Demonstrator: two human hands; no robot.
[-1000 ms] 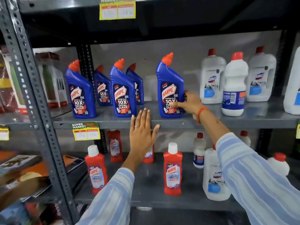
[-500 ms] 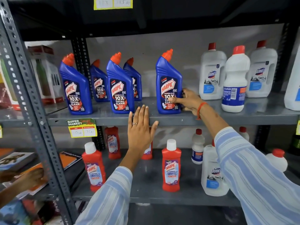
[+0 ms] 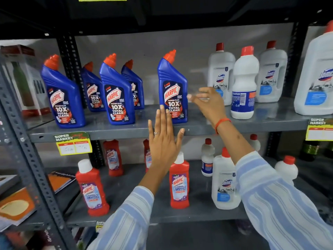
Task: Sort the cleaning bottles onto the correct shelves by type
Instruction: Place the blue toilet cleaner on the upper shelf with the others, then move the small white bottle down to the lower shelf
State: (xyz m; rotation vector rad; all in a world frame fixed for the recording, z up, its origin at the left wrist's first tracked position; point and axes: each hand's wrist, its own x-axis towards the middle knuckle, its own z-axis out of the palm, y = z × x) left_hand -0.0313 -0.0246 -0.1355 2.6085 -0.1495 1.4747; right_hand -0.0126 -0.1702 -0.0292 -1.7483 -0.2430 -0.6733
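Note:
Several blue Harpic bottles stand on the upper grey shelf (image 3: 126,131); the rightmost blue Harpic bottle (image 3: 172,87) stands upright on its own. My right hand (image 3: 209,102) hovers just right of it with fingers apart, holding nothing. My left hand (image 3: 163,141) is raised flat and open in front of the shelf edge. White Domex bottles (image 3: 220,76) and a white bleach bottle (image 3: 244,83) stand on the right of that shelf. Below, red Harpic bathroom cleaner bottles (image 3: 179,183) and white bottles (image 3: 224,184) share the lower shelf (image 3: 180,216).
A perforated steel upright (image 3: 23,152) runs down the left. Boxes (image 3: 23,78) and books (image 3: 16,204) fill the neighbouring rack. Yellow price tags (image 3: 73,144) hang on the shelf edges. A large white Domex jug (image 3: 317,74) stands at far right.
My right hand has let go of the rightmost blue Harpic bottle and drawn back to the right, fingers spread. My left hand has stayed raised and open. The view has moved closer.

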